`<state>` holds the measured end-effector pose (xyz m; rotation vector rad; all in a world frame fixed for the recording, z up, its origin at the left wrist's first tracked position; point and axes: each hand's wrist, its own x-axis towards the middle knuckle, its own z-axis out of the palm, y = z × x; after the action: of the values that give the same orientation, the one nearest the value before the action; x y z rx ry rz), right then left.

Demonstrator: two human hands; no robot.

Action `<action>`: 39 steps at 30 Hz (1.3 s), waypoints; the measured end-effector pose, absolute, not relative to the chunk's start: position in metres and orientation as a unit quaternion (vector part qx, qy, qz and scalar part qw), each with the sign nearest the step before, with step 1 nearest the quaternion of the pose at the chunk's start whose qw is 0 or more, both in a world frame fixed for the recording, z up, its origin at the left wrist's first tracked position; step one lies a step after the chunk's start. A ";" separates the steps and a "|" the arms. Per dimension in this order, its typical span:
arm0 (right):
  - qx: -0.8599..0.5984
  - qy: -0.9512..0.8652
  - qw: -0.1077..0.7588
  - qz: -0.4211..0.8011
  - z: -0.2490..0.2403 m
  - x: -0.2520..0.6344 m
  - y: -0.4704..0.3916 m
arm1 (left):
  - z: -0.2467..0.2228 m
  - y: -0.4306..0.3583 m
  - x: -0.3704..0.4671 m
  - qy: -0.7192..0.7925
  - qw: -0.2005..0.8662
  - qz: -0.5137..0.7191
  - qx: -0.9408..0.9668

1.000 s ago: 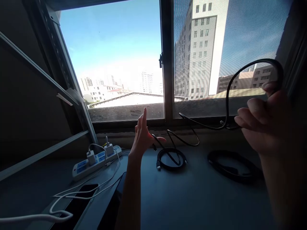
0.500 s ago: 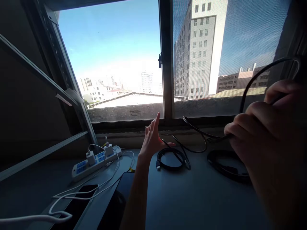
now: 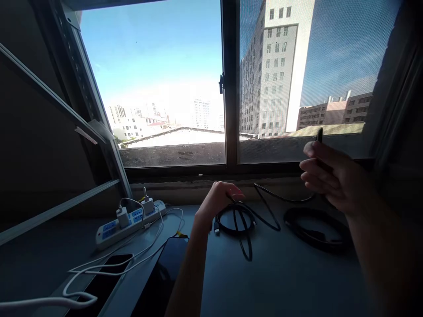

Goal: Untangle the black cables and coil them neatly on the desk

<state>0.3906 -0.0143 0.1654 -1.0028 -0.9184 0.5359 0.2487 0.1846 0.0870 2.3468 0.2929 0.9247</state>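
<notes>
A black cable lies in a loose coil on the grey table, with a USB plug at its left side. My left hand is closed at the coil's upper left, fingers bent down around a strand of the cable. Raised at the right, my right hand holds the black cable between thumb and fingers, and a short dark end sticks up above them. Slack cable runs between the two hands. Below my right hand lies a second black coil.
On the left are a white power strip with two chargers, white cables, a dark phone and a black flat device. A metal frame leans there. Behind the table is a window.
My left hand has gone from spread fingers to closed around the cable. My right hand has moved left and down. A loop of cable now hangs over the coil's front.
</notes>
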 end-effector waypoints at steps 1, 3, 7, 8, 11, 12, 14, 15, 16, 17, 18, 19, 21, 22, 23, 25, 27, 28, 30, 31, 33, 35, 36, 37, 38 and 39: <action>-0.477 -0.422 0.740 0.217 0.166 0.392 -0.015 | 0.088 0.185 0.245 0.118 0.301 0.318 0.891; -0.499 -0.434 0.733 0.158 0.165 0.394 -0.015 | 0.091 0.185 0.241 0.125 0.322 0.261 0.901; -0.483 -0.487 0.722 0.084 0.162 0.395 -0.014 | 0.095 0.179 0.242 0.130 0.274 0.241 0.922; -0.475 -0.504 0.716 0.082 0.161 0.395 -0.014 | 0.096 0.176 0.243 0.145 0.221 0.266 0.927; -0.480 -0.532 0.692 0.089 0.158 0.395 -0.017 | 0.099 0.169 0.249 0.194 0.051 0.356 0.913; -0.487 -0.538 0.682 0.092 0.158 0.396 -0.019 | 0.100 0.167 0.251 0.205 0.009 0.383 0.901; -0.497 -0.548 0.665 0.102 0.157 0.396 -0.022 | 0.101 0.165 0.252 0.220 -0.045 0.439 0.870; -0.497 -0.555 0.659 0.107 0.157 0.396 -0.023 | 0.101 0.165 0.252 0.227 -0.066 0.470 0.850; -0.492 -0.563 0.655 0.111 0.157 0.396 -0.024 | 0.100 0.165 0.252 0.231 -0.084 0.502 0.829; -0.486 -0.570 0.652 0.117 0.158 0.396 -0.025 | 0.099 0.166 0.251 0.232 -0.098 0.534 0.807; -0.478 -0.576 0.652 0.120 0.158 0.396 -0.026 | 0.098 0.167 0.251 0.233 -0.108 0.566 0.784; -0.473 -0.579 0.652 0.123 0.158 0.396 -0.027 | 0.097 0.169 0.250 0.235 -0.114 0.598 0.758; -0.469 -0.581 0.653 0.128 0.158 0.395 -0.028 | 0.097 0.171 0.249 0.236 -0.116 0.654 0.709; -0.470 -0.580 0.652 0.130 0.159 0.395 -0.029 | 0.097 0.173 0.249 0.235 -0.114 0.672 0.693; -0.472 -0.581 0.650 0.132 0.159 0.396 -0.030 | 0.098 0.174 0.248 0.233 -0.111 0.682 0.684; -0.484 -0.588 0.635 0.129 0.159 0.395 -0.030 | 0.100 0.176 0.246 0.229 -0.094 0.682 0.688; -0.506 -0.595 0.613 0.119 0.158 0.394 -0.027 | 0.104 0.178 0.244 0.225 -0.060 0.673 0.702; -0.519 -0.598 0.600 0.114 0.158 0.392 -0.024 | 0.107 0.177 0.243 0.222 -0.040 0.669 0.708; -0.544 -0.606 0.571 0.101 0.155 0.386 -0.014 | 0.112 0.174 0.242 0.216 -0.012 0.655 0.724; -0.558 -0.611 0.554 0.087 0.153 0.382 -0.007 | 0.115 0.171 0.241 0.213 -0.007 0.645 0.734; -0.588 -0.621 0.517 0.035 0.147 0.374 0.007 | 0.121 0.161 0.241 0.212 -0.012 0.622 0.754; -0.616 -0.625 0.479 -0.033 0.142 0.366 0.019 | 0.126 0.150 0.241 0.204 -0.023 0.593 0.779; -0.626 -0.627 0.459 -0.065 0.139 0.363 0.024 | 0.129 0.144 0.241 0.195 -0.023 0.575 0.794; -0.633 -0.632 0.438 -0.092 0.137 0.360 0.027 | 0.131 0.139 0.241 0.184 -0.017 0.556 0.811; -0.637 -0.640 0.416 -0.110 0.136 0.358 0.028 | 0.132 0.135 0.241 0.174 -0.006 0.534 0.827; -0.638 -0.650 0.395 -0.119 0.135 0.356 0.028 | 0.133 0.131 0.241 0.173 0.010 0.514 0.840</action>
<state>0.3564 0.0284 0.1347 -1.6175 -1.6479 -0.3020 0.2414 0.1311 0.1326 2.6228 0.5397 1.6052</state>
